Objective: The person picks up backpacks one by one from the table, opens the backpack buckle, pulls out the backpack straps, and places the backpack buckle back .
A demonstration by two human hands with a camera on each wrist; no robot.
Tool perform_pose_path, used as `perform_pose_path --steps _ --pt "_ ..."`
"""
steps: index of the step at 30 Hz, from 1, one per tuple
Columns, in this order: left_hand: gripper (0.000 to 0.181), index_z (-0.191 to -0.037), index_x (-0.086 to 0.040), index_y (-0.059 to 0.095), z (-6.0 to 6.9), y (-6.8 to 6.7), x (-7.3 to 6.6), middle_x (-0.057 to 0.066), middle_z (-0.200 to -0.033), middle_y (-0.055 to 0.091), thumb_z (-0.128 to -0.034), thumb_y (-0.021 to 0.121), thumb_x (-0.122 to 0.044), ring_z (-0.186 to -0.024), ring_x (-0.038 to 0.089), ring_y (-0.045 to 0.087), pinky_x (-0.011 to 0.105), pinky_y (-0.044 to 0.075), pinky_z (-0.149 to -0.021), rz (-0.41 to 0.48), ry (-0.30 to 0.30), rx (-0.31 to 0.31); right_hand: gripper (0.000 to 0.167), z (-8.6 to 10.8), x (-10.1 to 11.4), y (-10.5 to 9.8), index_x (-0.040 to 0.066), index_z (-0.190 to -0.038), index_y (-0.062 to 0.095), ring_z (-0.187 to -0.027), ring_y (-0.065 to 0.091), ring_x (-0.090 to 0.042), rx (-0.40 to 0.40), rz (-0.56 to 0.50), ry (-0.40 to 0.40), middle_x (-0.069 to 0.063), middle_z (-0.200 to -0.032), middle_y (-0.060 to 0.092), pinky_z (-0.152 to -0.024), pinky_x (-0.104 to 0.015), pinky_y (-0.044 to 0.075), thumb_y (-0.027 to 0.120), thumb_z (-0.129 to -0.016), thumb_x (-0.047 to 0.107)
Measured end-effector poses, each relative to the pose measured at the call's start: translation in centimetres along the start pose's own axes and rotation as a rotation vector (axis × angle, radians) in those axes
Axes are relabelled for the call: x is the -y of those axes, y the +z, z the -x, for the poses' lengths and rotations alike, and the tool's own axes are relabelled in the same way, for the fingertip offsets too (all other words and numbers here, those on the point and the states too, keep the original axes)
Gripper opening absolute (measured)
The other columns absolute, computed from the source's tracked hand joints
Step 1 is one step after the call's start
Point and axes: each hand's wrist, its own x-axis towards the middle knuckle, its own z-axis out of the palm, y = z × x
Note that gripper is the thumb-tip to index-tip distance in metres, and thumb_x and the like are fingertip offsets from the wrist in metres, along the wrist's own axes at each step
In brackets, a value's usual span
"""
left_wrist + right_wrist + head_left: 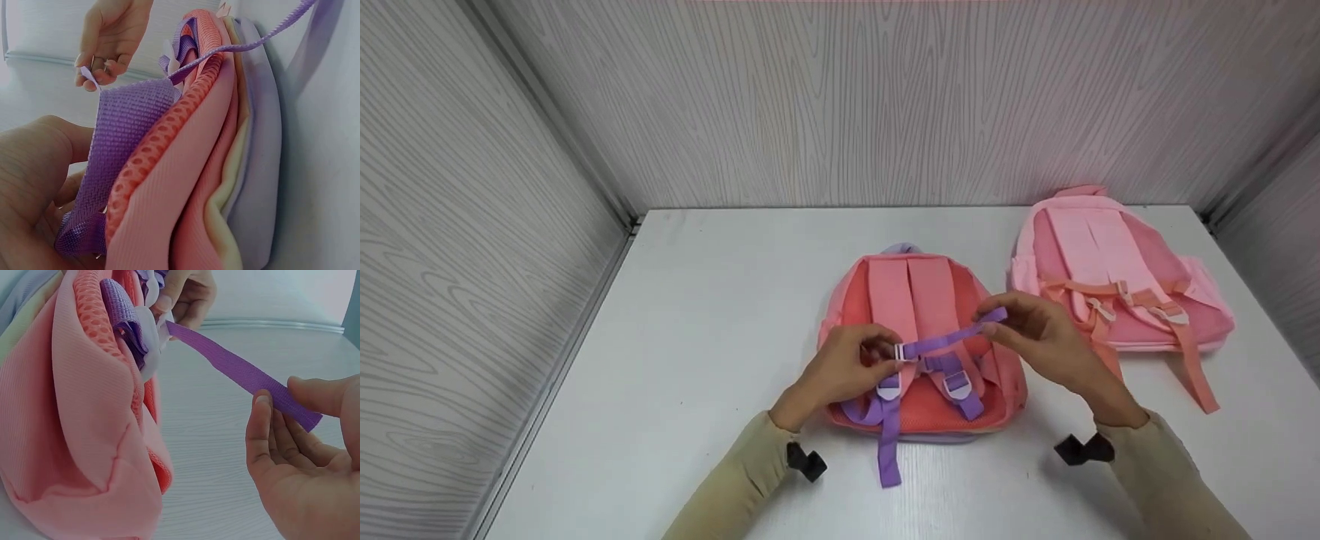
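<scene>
A coral-pink backpack [934,289] lies with its shoulder straps facing up. My left hand [847,364] pinches a small white buckle [899,352] between thumb and fingers, over the lower straps. From that buckle a purple webbing strap [941,342] stretches to the right, raised off the bag. Its free end is pinched by my right hand [1046,341]; in the right wrist view thumb and fingertips hold the strap [236,365] close to its tip. Two white strap adjusters, one of them the right adjuster [958,385], sit on the shoulder straps below.
Behind and to the right lies a light-pink backpack [1099,247] with orange straps [1196,371]. A loose purple strap end [889,450] hangs from the coral bag onto the white table [720,315]. Wood-grain panels [810,105] stand at the back and both sides.
</scene>
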Motion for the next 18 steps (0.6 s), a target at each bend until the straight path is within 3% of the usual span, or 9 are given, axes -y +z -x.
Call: perform_pose_path --steps 4,10,18 --pt "0.024 -0.119 -0.01 0.077 -0.1 0.1 -0.1 -0.002 -0.098 0.075 -0.0956 0.08 -0.015 -0.083 0.009 0.062 0.025 0.053 -0.073 -0.004 0.003 0.0 0.027 0.4 0.0 -0.7 -0.007 -0.128 0.069 -0.096 0.075 -0.018 -0.022 0.032 0.051 -0.011 -0.115 0.075 -0.087 -0.028 0.063 0.067 -0.101 -0.006" --pt "0.027 -0.121 -0.012 0.078 -0.2 0.1 -0.2 0.0 -0.102 0.074 -0.0954 0.082 -0.02 -0.086 0.015 0.063 0.026 0.053 -0.076 -0.034 0.008 -0.009 0.022 0.8 0.4 -1.5 0.003 -0.121 0.076 -0.091 0.073 -0.024 -0.123 0.156 0.161 -0.007 -0.109 0.076 -0.082 -0.026 0.062 0.075 -0.099 0.005" --pt "0.027 -0.119 -0.011 0.079 -0.1 0.3 -0.3 0.004 -0.106 0.075 -0.0938 0.084 -0.019 -0.093 0.02 0.065 0.037 0.058 -0.082 -0.086 0.037 -0.054 0.027 0.8 0.7 -2.2 0.001 -0.119 0.076 -0.082 0.071 -0.021 -0.155 0.254 0.308 -0.005 -0.1 0.076 -0.074 -0.029 0.06 0.078 -0.1 0.02"
